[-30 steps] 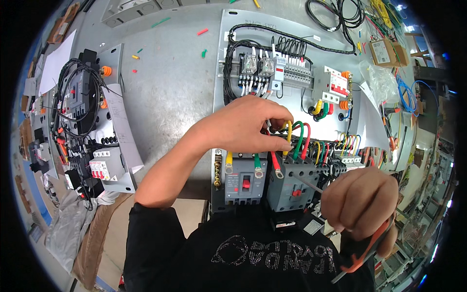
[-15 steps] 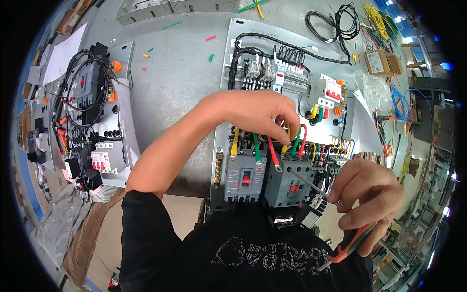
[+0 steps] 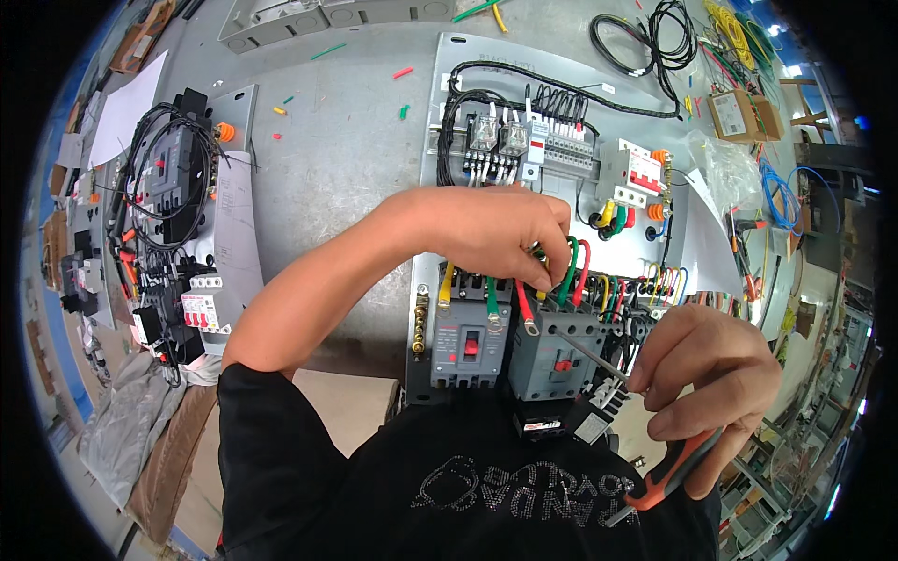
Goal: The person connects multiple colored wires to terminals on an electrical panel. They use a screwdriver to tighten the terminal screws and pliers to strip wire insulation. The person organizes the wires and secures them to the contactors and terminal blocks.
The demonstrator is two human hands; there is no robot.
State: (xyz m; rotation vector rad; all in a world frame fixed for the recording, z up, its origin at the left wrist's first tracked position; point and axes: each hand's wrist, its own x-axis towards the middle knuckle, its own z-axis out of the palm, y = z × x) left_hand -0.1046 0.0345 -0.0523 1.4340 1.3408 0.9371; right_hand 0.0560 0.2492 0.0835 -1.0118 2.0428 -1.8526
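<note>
My left hand [image 3: 510, 234] is closed in a pinch at a yellow wire [image 3: 542, 295], above the grey contactor-like block [image 3: 552, 360]. A green wire [image 3: 569, 271] and a red wire [image 3: 585, 271] loop down beside the fingertips. My right hand [image 3: 706, 393] is wrapped round an orange-and-black-handled screwdriver [image 3: 669, 477], its metal end pointing down-left. From its thumb and fingers a slim metal shaft [image 3: 599, 360] reaches the block's top; I cannot tell whether both belong to one tool. Loose yellow, green and red lugged wires [image 3: 527, 313] hang by the grey circuit breaker [image 3: 468, 346].
The mounting plate [image 3: 552, 75] carries relays, terminals and a small red-switched breaker [image 3: 636, 173]. Another wired assembly [image 3: 178, 206] lies at the left. Coiled black cable [image 3: 659, 37], a cardboard box [image 3: 744, 114] and clear plastic [image 3: 725, 168] are at the back right.
My left hand has shifted slightly down, the yellow wire in its pinch lowered toward the block. The right hand and its tool have barely moved.
</note>
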